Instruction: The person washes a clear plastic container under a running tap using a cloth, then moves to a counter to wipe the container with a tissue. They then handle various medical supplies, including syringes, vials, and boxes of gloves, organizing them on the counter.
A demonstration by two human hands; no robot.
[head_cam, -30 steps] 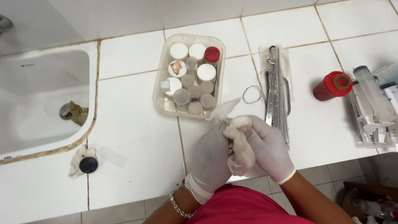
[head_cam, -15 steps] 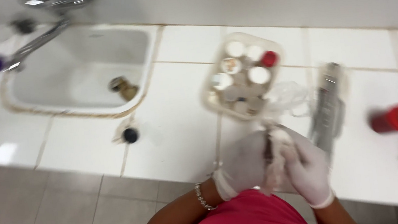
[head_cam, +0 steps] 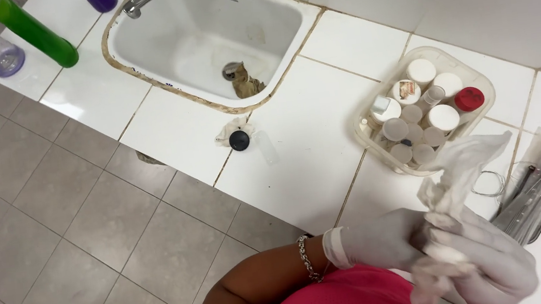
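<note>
Both hands sit low at the near edge of the white tiled bench (head_cam: 297, 142), gloved in white and pressed together. The left hand (head_cam: 381, 241) wraps round from the side, the right hand (head_cam: 487, 263) closes over the front, and between them they bunch a crumpled white tissue wipe (head_cam: 455, 174), its loose end standing up above the knuckles. Something may be inside the wad, but it is hidden and I cannot tell what. The wipe looks thin, soft and very light, easy to tear when wet, so the bunched middle is the sound place to grip, not the flapping tail.

Just beyond the hands stands a clear plastic tub of small white-capped jars (head_cam: 424, 107), one cap red. To the right of the hands, touching nothing of them, lies a tray of slim metal instruments on clear wrap (head_cam: 533, 192). Well off to the left of the hands is a white sink (head_cam: 201, 33) with a chrome tap, a small black stopper (head_cam: 239, 141) on the bench near it, and further still a green bottle (head_cam: 28, 30).
</note>
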